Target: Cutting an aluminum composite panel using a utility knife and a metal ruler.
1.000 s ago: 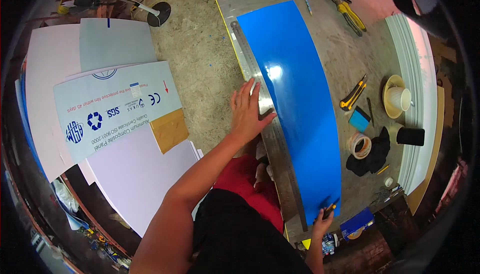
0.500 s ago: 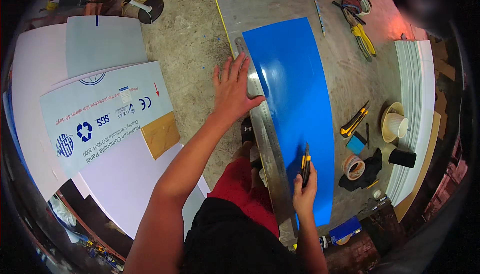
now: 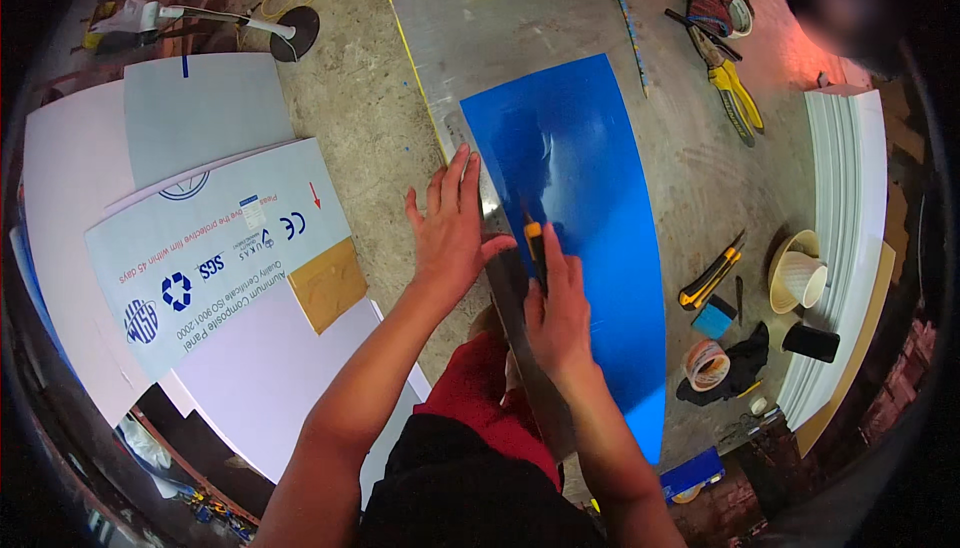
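A long blue sheet [image 3: 605, 218] lies on the metal-topped table [image 3: 690, 163], with a steel ruler [image 3: 514, 298] along its left edge. My left hand [image 3: 450, 233] lies on the ruler, fingers stretched forward and thumb out to the right. In my right hand [image 3: 560, 313] is a yellow and black utility knife [image 3: 537, 246], gripped by its handle. The knife points away from me at the sheet's left side, close beside the ruler. Its blade tip is too dark to tell whether it touches the sheet.
To the right lie a second utility knife [image 3: 712, 273], a tape roll [image 3: 707, 364], pliers [image 3: 735, 98], a pencil [image 3: 630, 38] and stacked cups [image 3: 798, 280]. White channel strips [image 3: 835, 198] line the right edge. Printed panels [image 3: 225, 238] stand left, near a lamp base [image 3: 297, 34].
My right hand has carried the utility knife forward and left, from over the sheet's lower part to beside the ruler. My left hand remains on the ruler. The whole view has shifted slightly.
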`<state>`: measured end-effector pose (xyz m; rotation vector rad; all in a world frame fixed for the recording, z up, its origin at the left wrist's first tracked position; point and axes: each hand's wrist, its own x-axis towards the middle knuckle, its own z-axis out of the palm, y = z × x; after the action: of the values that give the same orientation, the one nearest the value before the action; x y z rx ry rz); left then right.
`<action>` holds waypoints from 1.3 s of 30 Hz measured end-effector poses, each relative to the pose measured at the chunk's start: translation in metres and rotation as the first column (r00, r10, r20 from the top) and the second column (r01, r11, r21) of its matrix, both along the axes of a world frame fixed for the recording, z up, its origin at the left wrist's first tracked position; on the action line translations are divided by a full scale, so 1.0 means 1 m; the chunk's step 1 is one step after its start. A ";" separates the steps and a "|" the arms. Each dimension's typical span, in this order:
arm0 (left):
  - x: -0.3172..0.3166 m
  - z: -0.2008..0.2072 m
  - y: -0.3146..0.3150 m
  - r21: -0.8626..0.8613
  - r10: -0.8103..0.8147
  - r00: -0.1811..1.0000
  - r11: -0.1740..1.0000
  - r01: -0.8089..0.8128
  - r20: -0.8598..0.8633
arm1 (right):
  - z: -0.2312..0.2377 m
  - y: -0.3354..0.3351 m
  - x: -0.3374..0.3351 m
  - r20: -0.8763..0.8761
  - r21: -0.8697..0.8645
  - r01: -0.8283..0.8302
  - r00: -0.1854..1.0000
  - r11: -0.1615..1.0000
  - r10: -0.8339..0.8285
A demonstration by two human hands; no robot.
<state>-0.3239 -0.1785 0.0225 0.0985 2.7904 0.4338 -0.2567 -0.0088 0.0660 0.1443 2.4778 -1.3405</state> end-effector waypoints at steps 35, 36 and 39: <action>-0.003 0.001 0.001 0.010 0.088 0.987 0.996 -0.090 0.131 | -0.041 -0.032 -0.065 -0.026 0.010 -0.160 0.987 0.987 0.160; -0.002 0.001 0.001 0.010 0.079 0.990 0.997 -0.081 0.116 | -0.041 -0.032 -0.066 -0.015 0.034 -0.160 0.987 0.987 0.161; -0.002 0.000 0.001 0.010 0.071 0.993 0.997 -0.072 0.092 | -0.038 -0.032 -0.067 -0.016 0.057 -0.160 0.987 0.985 0.161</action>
<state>-0.3258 -0.1775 0.0229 -0.0179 2.7076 0.4625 -0.3235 -0.0411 0.0280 -0.0562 2.4851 -1.2132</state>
